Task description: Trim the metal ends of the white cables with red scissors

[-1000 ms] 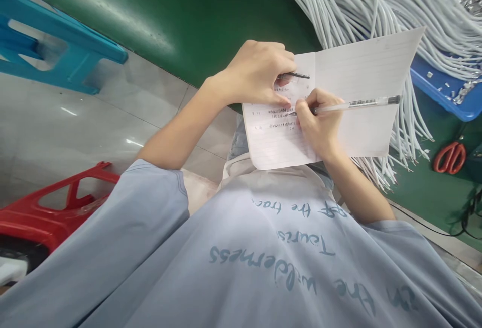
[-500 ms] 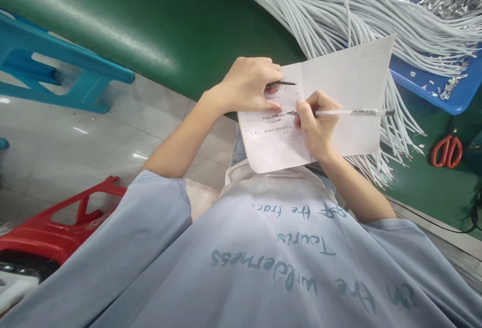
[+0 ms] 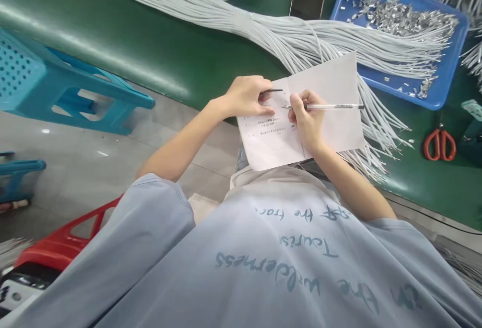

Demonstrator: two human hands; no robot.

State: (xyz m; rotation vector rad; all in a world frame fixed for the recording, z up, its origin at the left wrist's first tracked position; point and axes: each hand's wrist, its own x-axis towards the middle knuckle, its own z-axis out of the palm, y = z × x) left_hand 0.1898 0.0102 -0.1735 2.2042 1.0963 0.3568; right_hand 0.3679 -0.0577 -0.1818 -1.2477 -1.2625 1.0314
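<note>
An open lined notebook (image 3: 331, 87) rests at the green table's near edge, over my lap. My right hand (image 3: 307, 119) is closed round a clear pen (image 3: 327, 107), its tip on the left page above a few written lines. My left hand (image 3: 248, 96) presses the top left of the notebook with bent fingers. A thin dark object (image 3: 273, 91), perhaps a pen cap, pokes out from those fingers.
A thick bundle of white cables (image 3: 263, 31) lies across the green table (image 3: 143, 41). A blue tray (image 3: 444, 84) holds small metal parts. Red scissors (image 3: 439, 144) lie at the right. A teal stool (image 3: 75, 97) and a red stool (image 3: 64, 242) stand on the floor at left.
The view has tilted up, showing more of the table and the blue tray. My right hand has lifted the pen tip slightly higher on the page. My left hand stays on the notebook.
</note>
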